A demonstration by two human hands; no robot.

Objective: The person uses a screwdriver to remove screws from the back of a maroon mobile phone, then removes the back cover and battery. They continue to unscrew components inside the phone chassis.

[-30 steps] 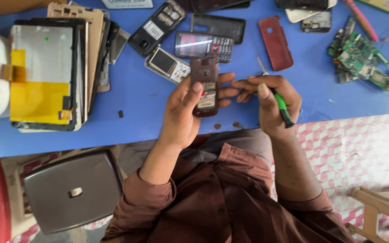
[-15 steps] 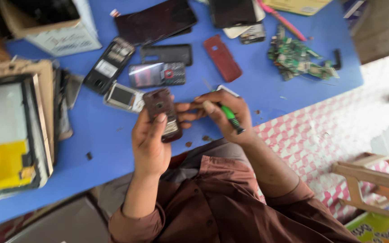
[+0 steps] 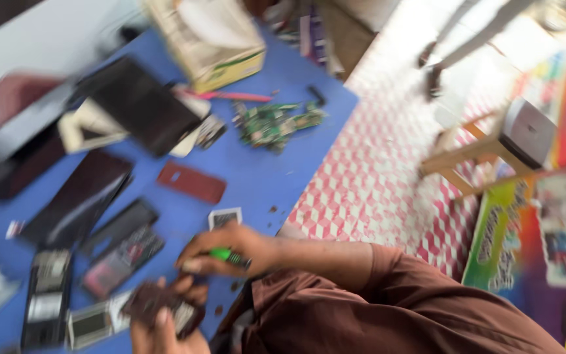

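We grip the dark keypad phone point(image 3: 162, 308) in our left hand point(image 3: 165, 328), its long axis pointing up-right toward our right hand point(image 3: 230, 249), closed on the green screwdriver point(image 3: 227, 255).

The view has swung right and blurred, so both hands, the left hand point(image 3: 165, 328) and the right hand point(image 3: 227, 252), now sit at the lower left.

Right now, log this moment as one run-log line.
left hand: holds dark keypad phone | right hand: grips green-handled tool, tip hidden | surface: blue table | nearby: green circuit boards, red phone cover
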